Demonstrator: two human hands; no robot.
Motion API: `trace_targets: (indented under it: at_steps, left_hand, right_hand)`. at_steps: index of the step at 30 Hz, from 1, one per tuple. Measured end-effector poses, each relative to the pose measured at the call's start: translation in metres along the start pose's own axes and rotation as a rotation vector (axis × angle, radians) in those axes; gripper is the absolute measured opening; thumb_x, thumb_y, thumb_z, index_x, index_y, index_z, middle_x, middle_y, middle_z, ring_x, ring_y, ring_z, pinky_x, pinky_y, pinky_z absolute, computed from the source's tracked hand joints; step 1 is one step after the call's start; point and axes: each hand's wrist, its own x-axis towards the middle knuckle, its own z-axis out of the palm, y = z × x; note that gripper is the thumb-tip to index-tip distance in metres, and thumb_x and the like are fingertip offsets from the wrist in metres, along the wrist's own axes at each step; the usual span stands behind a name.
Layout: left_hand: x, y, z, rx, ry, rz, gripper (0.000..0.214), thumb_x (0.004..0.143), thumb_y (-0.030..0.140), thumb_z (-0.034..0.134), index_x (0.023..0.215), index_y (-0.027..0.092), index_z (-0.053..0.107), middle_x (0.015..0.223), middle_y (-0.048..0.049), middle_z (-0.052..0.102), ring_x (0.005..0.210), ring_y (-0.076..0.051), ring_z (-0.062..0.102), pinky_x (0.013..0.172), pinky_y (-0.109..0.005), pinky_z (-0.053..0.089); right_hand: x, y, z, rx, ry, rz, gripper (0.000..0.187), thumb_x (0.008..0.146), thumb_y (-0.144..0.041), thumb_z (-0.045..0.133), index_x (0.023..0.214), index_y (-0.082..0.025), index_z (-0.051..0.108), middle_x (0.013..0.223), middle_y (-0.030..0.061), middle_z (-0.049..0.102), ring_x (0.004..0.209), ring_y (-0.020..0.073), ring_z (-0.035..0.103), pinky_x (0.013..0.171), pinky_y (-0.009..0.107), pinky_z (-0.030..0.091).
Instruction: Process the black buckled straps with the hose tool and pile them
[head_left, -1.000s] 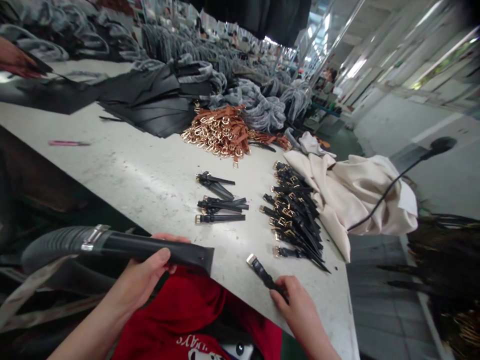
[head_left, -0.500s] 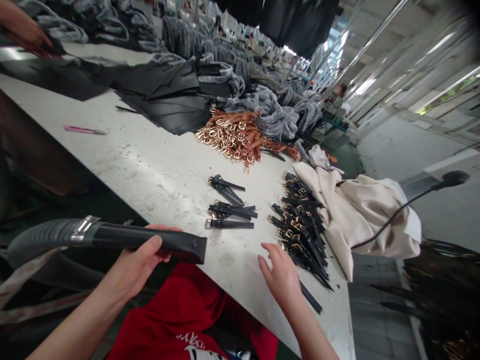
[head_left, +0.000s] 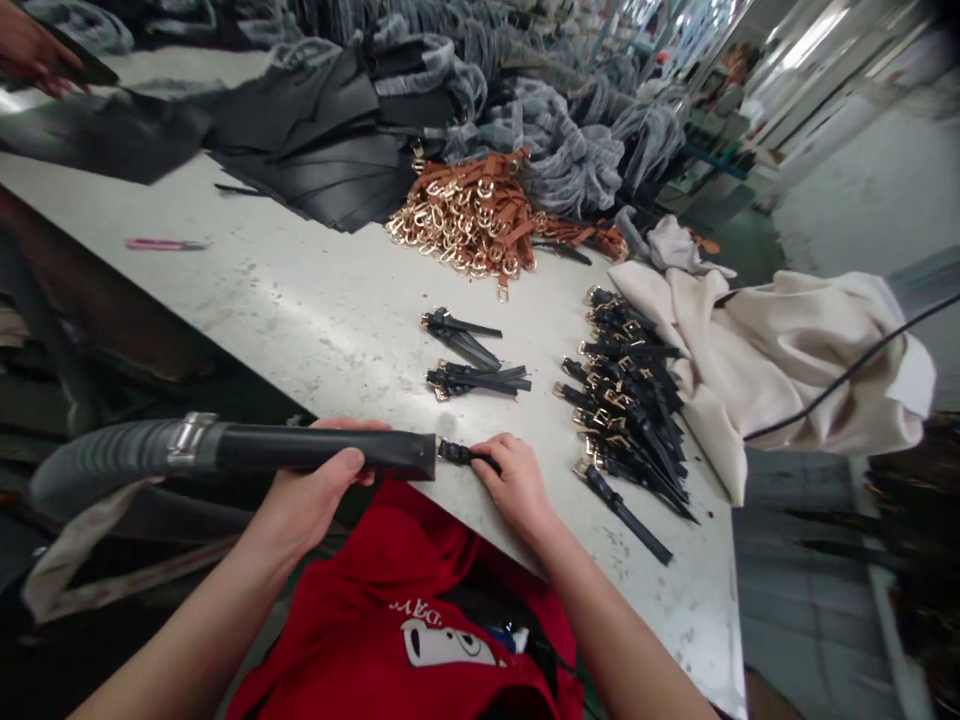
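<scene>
Both forearms reach forward: left hand (head_left: 319,500) curls round black nozzle (head_left: 322,450), right hand (head_left: 517,485) pinches small strap (head_left: 459,455).

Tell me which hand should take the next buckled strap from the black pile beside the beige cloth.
Right, probably. The right hand rests on the table nearer the pile of black straps, pinching only one small strap. The left hand is wrapped around the black tube, farther away.

The black handle (head_left: 300,450) looks like matt leather, its clasp (head_left: 187,440) shiny metal, the table (head_left: 300,320) scuffed and dull.
</scene>
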Motion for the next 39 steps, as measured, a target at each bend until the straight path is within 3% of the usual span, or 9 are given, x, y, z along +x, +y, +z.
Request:
trace_targets:
  at_steps: [3, 6, 10, 15, 18, 24, 29, 35, 39]
  left_hand:
    - [0.007, -0.009, 0.025, 0.074, -0.055, -0.01, 0.029, 0.06, 0.026, 0.082, 0.084, 0.017, 0.07, 0.093, -0.0077, 0.075, 0.068, -0.018, 0.063, 0.055, -0.027, 0.051]
    - [0.01, -0.009, 0.034, 0.105, -0.071, -0.027, 0.026, 0.059, 0.027, 0.08, 0.08, 0.017, 0.069, 0.092, -0.0083, 0.075, 0.066, -0.019, 0.063, 0.052, -0.027, 0.049]
    - [0.007, -0.007, 0.036, 0.109, -0.016, -0.014, 0.027, 0.056, 0.027, 0.081, 0.078, 0.018, 0.066, 0.089, -0.0068, 0.075, 0.065, -0.019, 0.063, 0.051, -0.026, 0.048]
    - [0.008, -0.007, 0.031, 0.093, -0.071, -0.063, 0.03, 0.059, 0.029, 0.081, 0.082, 0.018, 0.066, 0.088, -0.0071, 0.075, 0.067, -0.019, 0.064, 0.051, -0.026, 0.048]
    - [0.008, -0.006, 0.026, 0.095, -0.056, -0.004, 0.027, 0.063, 0.031, 0.08, 0.082, 0.018, 0.066, 0.086, -0.0055, 0.075, 0.063, -0.017, 0.063, 0.049, -0.025, 0.047]
    - [0.001, -0.01, 0.034, 0.122, -0.125, -0.016, 0.03, 0.058, 0.025, 0.083, 0.081, 0.018, 0.066, 0.092, -0.0081, 0.075, 0.073, -0.02, 0.066, 0.054, -0.026, 0.05]
    - [0.0, -0.013, 0.034, 0.107, -0.053, 0.008, 0.03, 0.062, 0.031, 0.081, 0.082, 0.018, 0.064, 0.086, -0.006, 0.075, 0.063, -0.017, 0.063, 0.05, -0.026, 0.047]
    - [0.0, -0.011, 0.041, 0.244, -0.163, 0.047, 0.025, 0.066, 0.028, 0.079, 0.086, 0.019, 0.067, 0.097, -0.0071, 0.075, 0.074, -0.02, 0.065, 0.057, -0.028, 0.048]
    - [0.002, -0.002, 0.05, 0.202, -0.072, 0.012, 0.025, 0.06, 0.029, 0.079, 0.078, 0.018, 0.065, 0.087, -0.0072, 0.074, 0.061, -0.017, 0.06, 0.051, -0.028, 0.046]
  right_hand:
    - [-0.003, -0.004, -0.001, -0.005, 0.005, 0.019, 0.014, 0.089, -0.022, 0.062, 0.099, -0.023, 0.072, 0.095, 0.0059, 0.067, 0.092, 0.0222, 0.06, 0.083, 0.036, 0.043]
    - [-0.001, -0.005, -0.001, -0.005, -0.007, 0.012, 0.014, 0.091, -0.023, 0.06, 0.1, -0.023, 0.071, 0.094, 0.0059, 0.066, 0.092, 0.022, 0.059, 0.082, 0.036, 0.042]
    - [-0.001, -0.003, -0.001, -0.021, -0.024, -0.015, 0.015, 0.092, -0.025, 0.059, 0.1, -0.024, 0.071, 0.094, 0.0057, 0.066, 0.094, 0.0223, 0.058, 0.081, 0.036, 0.041]
    - [-0.002, -0.006, -0.002, -0.03, -0.032, -0.001, 0.015, 0.093, -0.024, 0.058, 0.1, -0.024, 0.071, 0.094, 0.0053, 0.065, 0.092, 0.022, 0.058, 0.079, 0.036, 0.038]
    - [-0.001, -0.008, -0.003, -0.038, -0.043, -0.002, 0.014, 0.093, -0.025, 0.058, 0.1, -0.023, 0.07, 0.094, 0.005, 0.066, 0.093, 0.0223, 0.057, 0.077, 0.036, 0.037]
    - [-0.002, -0.007, -0.004, -0.048, -0.043, -0.01, 0.016, 0.094, -0.024, 0.055, 0.101, -0.023, 0.069, 0.095, 0.0056, 0.066, 0.094, 0.0223, 0.058, 0.078, 0.035, 0.038]
    - [-0.001, -0.006, -0.001, -0.03, -0.044, 0.006, 0.021, 0.095, -0.017, 0.049, 0.105, -0.022, 0.067, 0.099, 0.0067, 0.068, 0.096, 0.0223, 0.059, 0.082, 0.035, 0.04]
    - [0.0, -0.006, 0.001, -0.017, 0.0, 0.073, 0.027, 0.093, -0.013, 0.048, 0.115, -0.016, 0.063, 0.102, 0.01, 0.068, 0.097, 0.0231, 0.06, 0.085, 0.035, 0.042]
    - [-0.002, -0.009, -0.004, -0.039, -0.041, -0.018, 0.027, 0.093, -0.021, 0.05, 0.116, -0.02, 0.064, 0.105, 0.0093, 0.067, 0.099, 0.0243, 0.058, 0.085, 0.038, 0.04]
